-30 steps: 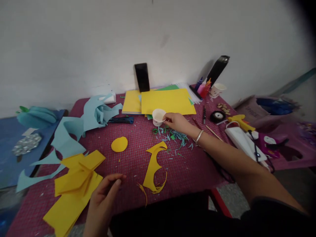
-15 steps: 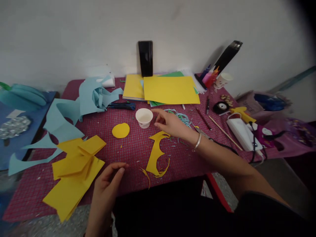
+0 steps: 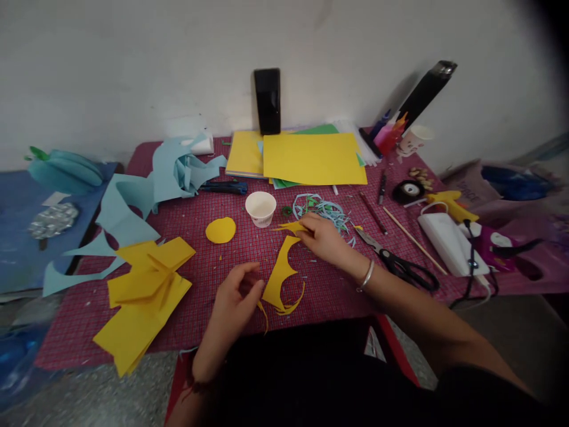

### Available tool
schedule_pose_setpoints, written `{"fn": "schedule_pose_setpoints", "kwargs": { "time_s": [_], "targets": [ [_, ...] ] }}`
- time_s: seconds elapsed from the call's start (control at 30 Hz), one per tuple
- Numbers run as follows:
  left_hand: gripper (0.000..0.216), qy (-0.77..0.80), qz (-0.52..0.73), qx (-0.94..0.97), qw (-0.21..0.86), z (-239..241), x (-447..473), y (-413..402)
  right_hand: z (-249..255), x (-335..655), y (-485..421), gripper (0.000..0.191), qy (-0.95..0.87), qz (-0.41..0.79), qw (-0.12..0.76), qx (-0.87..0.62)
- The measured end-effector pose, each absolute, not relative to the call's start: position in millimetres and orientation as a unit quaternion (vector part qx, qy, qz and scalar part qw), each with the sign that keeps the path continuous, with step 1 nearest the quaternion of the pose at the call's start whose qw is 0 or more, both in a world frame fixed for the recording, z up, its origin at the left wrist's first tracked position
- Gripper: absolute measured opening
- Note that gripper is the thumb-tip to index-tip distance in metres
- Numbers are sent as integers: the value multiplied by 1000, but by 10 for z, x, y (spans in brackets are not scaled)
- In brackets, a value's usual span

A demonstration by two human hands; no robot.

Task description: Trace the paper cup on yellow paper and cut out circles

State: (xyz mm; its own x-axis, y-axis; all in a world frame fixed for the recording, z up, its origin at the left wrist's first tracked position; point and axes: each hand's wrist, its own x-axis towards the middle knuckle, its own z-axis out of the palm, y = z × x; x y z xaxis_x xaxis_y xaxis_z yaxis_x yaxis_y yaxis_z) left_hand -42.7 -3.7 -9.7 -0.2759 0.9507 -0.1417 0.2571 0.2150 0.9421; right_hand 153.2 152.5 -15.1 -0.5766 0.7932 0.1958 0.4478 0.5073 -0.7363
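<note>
Lying mid-front on the red-checked table [image 3: 200, 279], a curved yellow offcut [image 3: 279, 279]. R hand [image 3: 324, 238] pinches its top tip. L hand [image 3: 235, 301] is curled at its lower end; can't tell if gripping. White cup [image 3: 260, 207] & yellow disc [image 3: 220, 229] sit just beyond.

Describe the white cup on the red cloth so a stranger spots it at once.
Find the black phone leaning on the wall and come forward past the yellow sheets onto the red cloth. The white cup stands upright there, between a yellow paper circle and the right hand. It is plain white, unlike the patterned cup back by the wall.
</note>
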Motion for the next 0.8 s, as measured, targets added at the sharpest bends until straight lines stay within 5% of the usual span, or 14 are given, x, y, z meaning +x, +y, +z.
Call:
{"fn": "schedule_pose_setpoints", "kwargs": {
  "time_s": [0.2, 0.4, 0.8],
  "targets": [
    [63, 615, 426, 432, 503, -153, -243, 286, -78, 1536, 1531, 9, -712, 469, 366, -373],
    [14, 549, 382, 454, 588, -99, -160, 551, -36, 1475, 1539, 13, -598, 572, 434, -356],
    [20, 557, 479, 358, 576, -76, -63, 852, 130, 1756, 1613, 17, -556, 650, 457, -243]
  ]
}}
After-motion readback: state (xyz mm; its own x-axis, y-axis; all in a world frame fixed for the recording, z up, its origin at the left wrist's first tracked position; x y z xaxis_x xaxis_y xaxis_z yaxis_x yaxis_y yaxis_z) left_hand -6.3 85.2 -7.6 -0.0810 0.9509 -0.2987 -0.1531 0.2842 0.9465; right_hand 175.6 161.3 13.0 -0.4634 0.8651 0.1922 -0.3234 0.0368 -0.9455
